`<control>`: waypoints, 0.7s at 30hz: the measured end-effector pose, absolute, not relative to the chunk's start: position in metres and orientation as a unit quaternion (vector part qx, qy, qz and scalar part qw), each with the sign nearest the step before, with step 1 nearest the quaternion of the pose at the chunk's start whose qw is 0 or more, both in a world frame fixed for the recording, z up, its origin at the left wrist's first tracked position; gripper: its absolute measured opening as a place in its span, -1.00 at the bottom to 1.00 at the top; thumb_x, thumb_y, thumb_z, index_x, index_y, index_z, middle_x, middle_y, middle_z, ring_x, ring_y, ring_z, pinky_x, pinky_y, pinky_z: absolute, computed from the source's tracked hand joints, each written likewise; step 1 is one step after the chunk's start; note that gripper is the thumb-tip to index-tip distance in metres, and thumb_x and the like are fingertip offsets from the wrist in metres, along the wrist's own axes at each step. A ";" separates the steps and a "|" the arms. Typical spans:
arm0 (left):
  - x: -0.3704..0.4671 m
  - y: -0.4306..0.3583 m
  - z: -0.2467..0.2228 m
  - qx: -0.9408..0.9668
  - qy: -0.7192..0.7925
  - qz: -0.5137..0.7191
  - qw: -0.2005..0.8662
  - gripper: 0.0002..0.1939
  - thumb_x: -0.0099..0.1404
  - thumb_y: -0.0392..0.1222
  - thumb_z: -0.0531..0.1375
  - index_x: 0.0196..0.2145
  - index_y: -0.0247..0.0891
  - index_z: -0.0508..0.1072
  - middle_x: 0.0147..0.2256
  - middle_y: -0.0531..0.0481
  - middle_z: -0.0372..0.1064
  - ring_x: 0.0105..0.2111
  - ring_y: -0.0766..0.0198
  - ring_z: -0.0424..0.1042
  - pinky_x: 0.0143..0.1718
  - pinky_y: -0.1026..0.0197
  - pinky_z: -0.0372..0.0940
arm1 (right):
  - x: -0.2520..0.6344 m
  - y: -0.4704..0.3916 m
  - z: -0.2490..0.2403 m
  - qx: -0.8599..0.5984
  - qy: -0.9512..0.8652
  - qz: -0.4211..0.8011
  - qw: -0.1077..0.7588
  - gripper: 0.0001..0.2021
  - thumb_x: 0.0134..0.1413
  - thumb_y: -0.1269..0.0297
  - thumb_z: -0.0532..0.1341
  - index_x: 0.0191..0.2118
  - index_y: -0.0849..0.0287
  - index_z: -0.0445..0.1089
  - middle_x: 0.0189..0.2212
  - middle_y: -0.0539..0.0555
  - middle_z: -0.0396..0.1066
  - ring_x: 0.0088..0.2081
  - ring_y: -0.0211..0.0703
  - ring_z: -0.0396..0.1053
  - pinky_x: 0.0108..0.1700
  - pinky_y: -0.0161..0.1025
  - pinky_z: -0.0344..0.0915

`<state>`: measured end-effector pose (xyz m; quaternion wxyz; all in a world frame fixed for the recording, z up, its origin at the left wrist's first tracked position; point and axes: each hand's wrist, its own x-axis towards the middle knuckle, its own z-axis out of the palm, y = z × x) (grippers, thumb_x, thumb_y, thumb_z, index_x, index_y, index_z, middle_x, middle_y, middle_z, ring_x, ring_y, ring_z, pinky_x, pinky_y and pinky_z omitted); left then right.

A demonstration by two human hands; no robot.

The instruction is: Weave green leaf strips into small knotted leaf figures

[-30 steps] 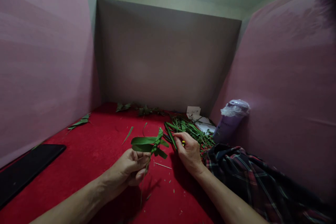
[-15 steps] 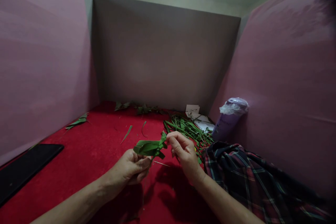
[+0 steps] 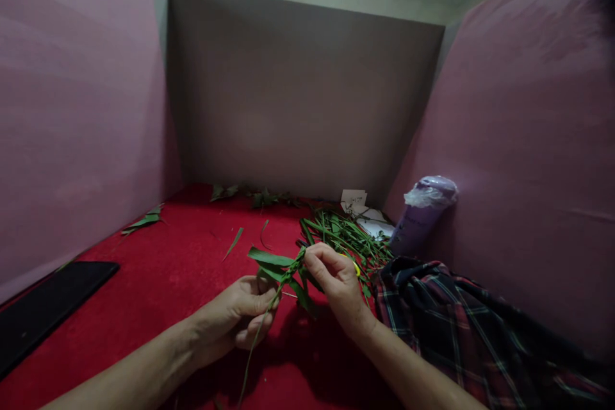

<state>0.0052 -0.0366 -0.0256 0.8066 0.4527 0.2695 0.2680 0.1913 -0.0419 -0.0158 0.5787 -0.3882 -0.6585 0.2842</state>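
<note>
Closed left hand [image 3: 235, 307] pinches the leaf bundle [image 3: 288, 275]; right hand [image 3: 340, 282], fingers together, apparently grips its tip; hard pulling could tear it.

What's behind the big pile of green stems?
Behind the pile of green stems I can see white papers, and a small white card farther back. Stems cross part of the papers, so what lies under those bits is covered.

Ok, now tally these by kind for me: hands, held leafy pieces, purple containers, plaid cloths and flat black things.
Hands: 2 (left hand, right hand)
Held leafy piece: 1
Purple container: 1
Plaid cloth: 1
Flat black thing: 1
Total: 6
</note>
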 end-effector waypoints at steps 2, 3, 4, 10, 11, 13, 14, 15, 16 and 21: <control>0.005 -0.036 -0.025 0.448 0.265 0.262 0.813 -0.76 0.13 -0.19 0.23 -0.55 -0.29 0.24 -0.75 0.20 0.09 -0.79 0.58 -0.13 -0.74 0.40 -0.29 | 0.191 -0.043 -0.015 -0.379 -0.656 0.295 0.583 -0.75 0.11 0.20 0.11 -0.54 0.18 0.26 -0.54 -0.04 0.17 -0.49 -0.29 0.12 -0.45 -0.35 0.10; 0.005 -0.036 -0.026 0.451 0.264 0.262 0.812 -0.75 0.13 -0.19 0.23 -0.56 -0.29 0.23 -0.76 0.20 0.08 -0.79 0.58 -0.13 -0.75 0.40 -0.29 | 0.191 -0.043 -0.015 -0.377 -0.654 0.301 0.582 -0.75 0.10 0.21 0.12 -0.54 0.18 0.26 -0.55 -0.04 0.17 -0.50 -0.30 0.12 -0.46 -0.36 0.10; 0.005 -0.036 -0.026 0.456 0.262 0.264 0.809 -0.75 0.14 -0.18 0.22 -0.56 -0.29 0.23 -0.76 0.20 0.07 -0.79 0.57 -0.13 -0.75 0.40 -0.28 | 0.190 -0.044 -0.015 -0.376 -0.653 0.307 0.581 -0.75 0.10 0.21 0.12 -0.54 0.18 0.26 -0.55 -0.05 0.16 -0.50 -0.30 0.12 -0.47 -0.36 0.09; 0.007 -0.036 -0.028 0.494 0.251 0.297 0.778 -0.79 0.14 -0.15 0.22 -0.48 -0.26 0.24 -0.76 0.24 0.05 -0.79 0.55 -0.19 -0.76 0.40 -0.26 | 0.189 -0.045 -0.012 -0.357 -0.650 0.320 0.590 -0.79 0.09 0.26 0.12 -0.53 0.19 0.28 -0.56 -0.05 0.17 -0.50 -0.31 0.13 -0.45 -0.37 0.11; 0.007 -0.036 -0.029 0.497 0.250 0.301 0.775 -0.79 0.13 -0.15 0.23 -0.48 -0.26 0.24 -0.76 0.24 0.05 -0.79 0.55 -0.19 -0.77 0.40 -0.26 | 0.189 -0.045 -0.012 -0.353 -0.649 0.321 0.593 -0.79 0.09 0.28 0.13 -0.53 0.19 0.28 -0.56 -0.05 0.17 -0.50 -0.31 0.13 -0.45 -0.37 0.11; 0.007 -0.036 -0.029 0.500 0.248 0.305 0.772 -0.79 0.13 -0.15 0.23 -0.48 -0.26 0.24 -0.75 0.24 0.06 -0.79 0.55 -0.19 -0.77 0.41 -0.26 | 0.189 -0.046 -0.010 -0.348 -0.649 0.323 0.595 -0.80 0.09 0.29 0.13 -0.53 0.19 0.29 -0.56 -0.05 0.17 -0.50 -0.31 0.12 -0.45 -0.37 0.11; 0.007 -0.036 -0.028 0.500 0.248 0.306 0.771 -0.79 0.14 -0.15 0.22 -0.48 -0.26 0.25 -0.75 0.24 0.06 -0.79 0.55 -0.19 -0.77 0.41 -0.26 | 0.189 -0.047 -0.009 -0.347 -0.649 0.323 0.595 -0.80 0.09 0.30 0.13 -0.53 0.19 0.29 -0.56 -0.05 0.17 -0.50 -0.31 0.12 -0.45 -0.37 0.10; 0.007 -0.036 -0.028 0.501 0.248 0.306 0.771 -0.80 0.14 -0.15 0.22 -0.48 -0.26 0.25 -0.75 0.23 0.06 -0.78 0.54 -0.19 -0.77 0.41 -0.26 | 0.189 -0.047 -0.009 -0.348 -0.649 0.323 0.594 -0.80 0.09 0.30 0.12 -0.53 0.19 0.29 -0.56 -0.05 0.17 -0.50 -0.31 0.12 -0.45 -0.37 0.10; 0.007 -0.036 -0.027 0.501 0.248 0.307 0.770 -0.79 0.14 -0.15 0.22 -0.48 -0.26 0.25 -0.75 0.24 0.06 -0.79 0.54 -0.19 -0.76 0.40 -0.26 | 0.189 -0.047 -0.009 -0.348 -0.650 0.322 0.594 -0.81 0.09 0.29 0.12 -0.52 0.19 0.30 -0.56 -0.05 0.17 -0.50 -0.31 0.12 -0.45 -0.36 0.10; 0.007 -0.036 -0.026 0.502 0.252 0.307 0.768 -0.74 0.15 -0.15 0.21 -0.55 -0.26 0.20 -0.76 0.23 0.04 -0.78 0.54 -0.16 -0.76 0.40 -0.25 | 0.189 -0.047 -0.011 -0.362 -0.656 0.319 0.581 -0.82 0.10 0.28 0.12 -0.50 0.18 0.30 -0.56 -0.06 0.15 -0.51 -0.31 0.10 -0.45 -0.36 0.08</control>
